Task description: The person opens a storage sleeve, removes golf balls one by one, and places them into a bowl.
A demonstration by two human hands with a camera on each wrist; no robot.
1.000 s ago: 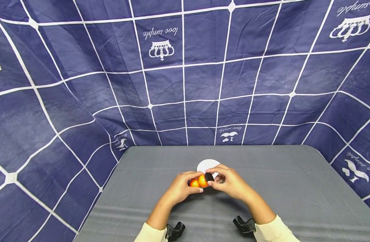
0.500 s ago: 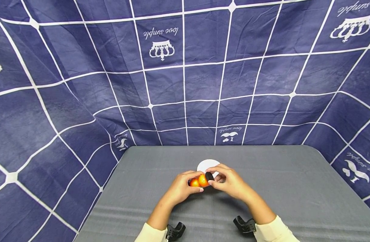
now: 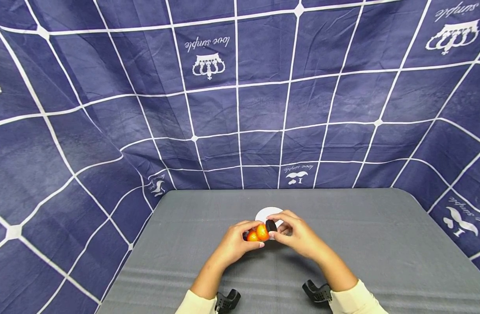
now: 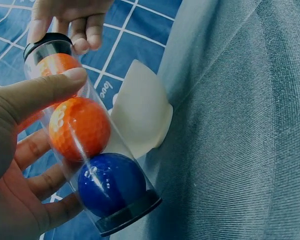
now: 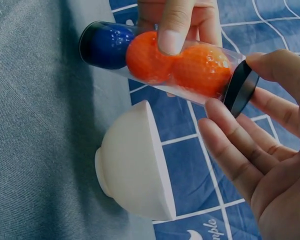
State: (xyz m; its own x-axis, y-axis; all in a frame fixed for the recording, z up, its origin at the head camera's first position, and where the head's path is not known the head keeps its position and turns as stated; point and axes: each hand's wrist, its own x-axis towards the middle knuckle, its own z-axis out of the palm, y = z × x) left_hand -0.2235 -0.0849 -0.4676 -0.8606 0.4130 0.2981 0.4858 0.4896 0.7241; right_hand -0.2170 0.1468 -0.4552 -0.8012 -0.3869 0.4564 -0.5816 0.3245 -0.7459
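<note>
My left hand (image 3: pixel 233 240) grips a clear plastic tube (image 4: pixel 121 137) around its middle, thumb across the near side. Inside the tube lie two orange golf balls (image 5: pixel 202 70) and a blue golf ball (image 5: pixel 107 46) in a row, the blue one at the far end from my right hand. My right hand (image 3: pixel 300 235) pinches the black cap (image 5: pixel 241 89) at the tube's other end between thumb and fingers. Whether the cap is fully seated cannot be told. The tube is held tilted above the table, close to a white bowl (image 5: pixel 135 162).
The white bowl stands upright on the grey cloth-covered table (image 3: pixel 200 209), just beyond both hands. A blue gridded curtain (image 3: pixel 263 109) hangs around the back and sides. Black mounts (image 3: pixel 317 291) sit on both wrists.
Both hands stay almost in place. The tube's capped end has risen very slightly with the right hand, still pinching the cap.
</note>
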